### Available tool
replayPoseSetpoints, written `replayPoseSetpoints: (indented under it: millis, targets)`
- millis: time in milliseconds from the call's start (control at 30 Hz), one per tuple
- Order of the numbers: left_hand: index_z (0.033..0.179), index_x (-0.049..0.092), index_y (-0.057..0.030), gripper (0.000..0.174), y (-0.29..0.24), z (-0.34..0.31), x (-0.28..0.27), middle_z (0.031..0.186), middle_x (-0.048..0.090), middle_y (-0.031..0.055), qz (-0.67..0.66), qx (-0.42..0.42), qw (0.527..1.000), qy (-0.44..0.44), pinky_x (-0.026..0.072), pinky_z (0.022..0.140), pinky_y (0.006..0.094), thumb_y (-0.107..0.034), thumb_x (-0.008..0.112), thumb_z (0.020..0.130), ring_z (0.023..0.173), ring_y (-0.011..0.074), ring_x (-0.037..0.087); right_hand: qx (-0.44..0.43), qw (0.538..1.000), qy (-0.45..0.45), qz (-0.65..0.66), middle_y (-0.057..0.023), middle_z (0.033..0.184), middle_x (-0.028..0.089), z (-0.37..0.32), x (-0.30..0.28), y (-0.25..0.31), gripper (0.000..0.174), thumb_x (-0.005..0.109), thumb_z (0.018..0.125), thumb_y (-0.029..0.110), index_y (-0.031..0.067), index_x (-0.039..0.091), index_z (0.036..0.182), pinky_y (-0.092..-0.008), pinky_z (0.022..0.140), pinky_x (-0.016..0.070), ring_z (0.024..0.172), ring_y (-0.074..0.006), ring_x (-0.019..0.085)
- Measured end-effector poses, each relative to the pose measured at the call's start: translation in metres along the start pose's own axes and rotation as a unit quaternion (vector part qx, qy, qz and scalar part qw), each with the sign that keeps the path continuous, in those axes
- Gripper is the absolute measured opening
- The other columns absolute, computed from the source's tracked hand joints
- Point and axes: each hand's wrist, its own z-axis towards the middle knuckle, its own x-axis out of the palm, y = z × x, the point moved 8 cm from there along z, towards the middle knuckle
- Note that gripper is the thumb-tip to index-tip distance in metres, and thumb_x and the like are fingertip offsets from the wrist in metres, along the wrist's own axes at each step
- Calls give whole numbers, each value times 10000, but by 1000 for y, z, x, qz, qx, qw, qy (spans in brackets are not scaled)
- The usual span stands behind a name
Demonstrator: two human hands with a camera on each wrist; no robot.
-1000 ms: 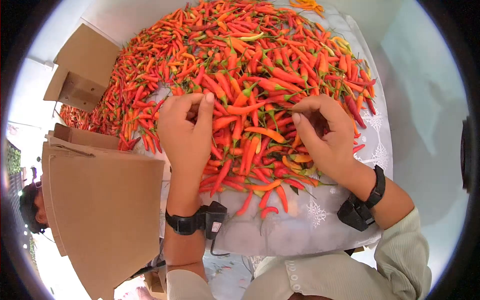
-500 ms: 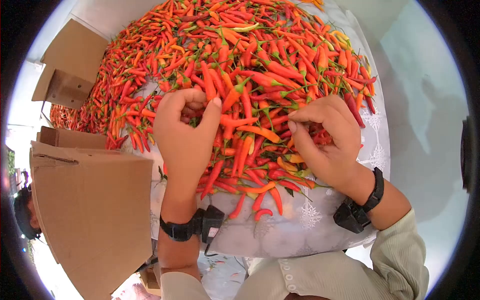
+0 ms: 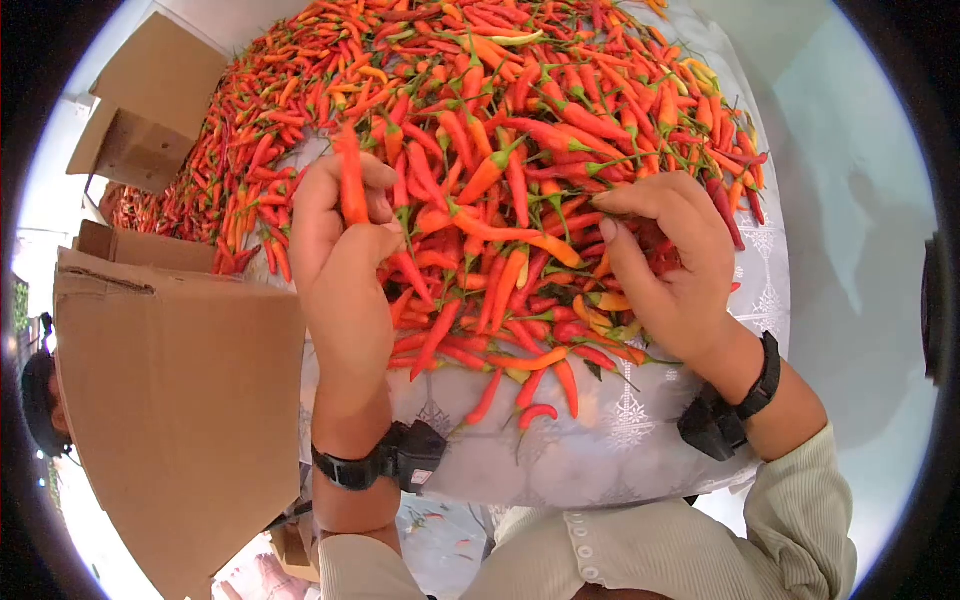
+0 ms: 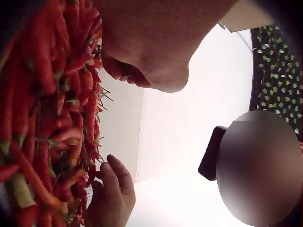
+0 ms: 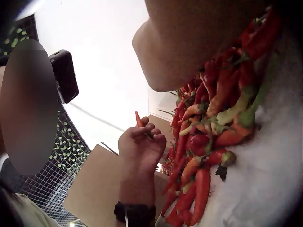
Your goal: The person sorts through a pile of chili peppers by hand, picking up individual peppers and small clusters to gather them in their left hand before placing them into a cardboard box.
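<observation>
A broad heap of slender red and orange chillies (image 3: pixel 485 180) lay on a white patterned cloth (image 3: pixel 560 470), upper left to centre. The right hand (image 3: pixel 690 285), centre right, stood narrow; whether it held anything could not be told. The left hand (image 3: pixel 340 275), centre left, gripped one red-orange chilli (image 3: pixel 352 185) upright; a slack grip risked losing it among the others. A wrist's sweep risked dislodging the small curved red chilli (image 3: pixel 538 412), lower centre.

Holds right hand (image 4: pixel 112 195) at the edge of heaped red chilies (image 4: pixel 45 68), with left hand (image 4: pixel 147 49) large in the foreground.
</observation>
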Motion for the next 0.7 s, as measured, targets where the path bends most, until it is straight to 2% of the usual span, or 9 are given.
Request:
replayPoseSetpoints:
  millis: [100,267,300,367,400,500,567,700]
  targets:
    - [952,554,-23,164,5,1,2,792,463,-16,-56,-74,995,47,325,573,180,15,536,793,624,38,391,16,1000,16,6,-85,811,610,-1,3,-2,180,651,727,-14,55,655,893,-345,656,458,758,-250,582]
    - [920,570,-41,139,-1,4,-6,782,489,-41,41,-43,998,27,326,536,183,-4,631,800,636,15,416,22,999,23,-11,-84,823,609,0,3,0,209,657,721,-26,53,665,915,-338,660,460,756,-251,583]
    - [912,574,-43,133,-3,5,-9,781,495,-45,60,-32,998,16,329,529,187,-11,646,805,640,13,423,0,999,26,-22,-87,845,608,1,3,5,216,657,733,-39,43,663,933,-319,668,460,772,-231,583]
    - [947,589,-36,138,2,6,-16,808,524,-37,22,-68,997,-2,346,536,190,-24,649,824,644,17,438,-44,998,31,-45,-93,891,607,5,2,17,229,658,758,-64,23,660,969,-281,684,458,802,-190,583]
    - [965,597,-32,143,6,7,-19,821,539,-32,3,-86,996,-10,355,540,191,-30,650,833,646,19,445,-57,997,33,-51,-95,896,611,9,2,21,236,659,757,-59,25,662,977,-287,697,460,811,-198,585]
    - [1045,606,-17,173,16,7,-13,884,584,-9,-39,-119,991,37,396,584,193,-89,626,889,697,41,494,-90,992,38,-85,-97,901,619,27,6,34,255,659,760,-44,31,666,1003,-307,726,463,825,-220,589]
    - [1085,604,-22,200,10,4,-5,929,602,5,6,-96,994,41,425,620,203,-154,583,935,756,59,526,-108,985,38,-127,-93,891,619,37,10,37,262,655,770,-34,34,666,1022,-321,733,463,818,-231,585]
    - [1091,601,-32,275,-3,-3,2,976,618,24,50,-72,996,3,459,708,228,-269,498,995,859,90,555,-95,980,92,-146,-90,778,605,51,35,38,124,649,800,93,65,666,920,-396,681,472,786,-267,592]
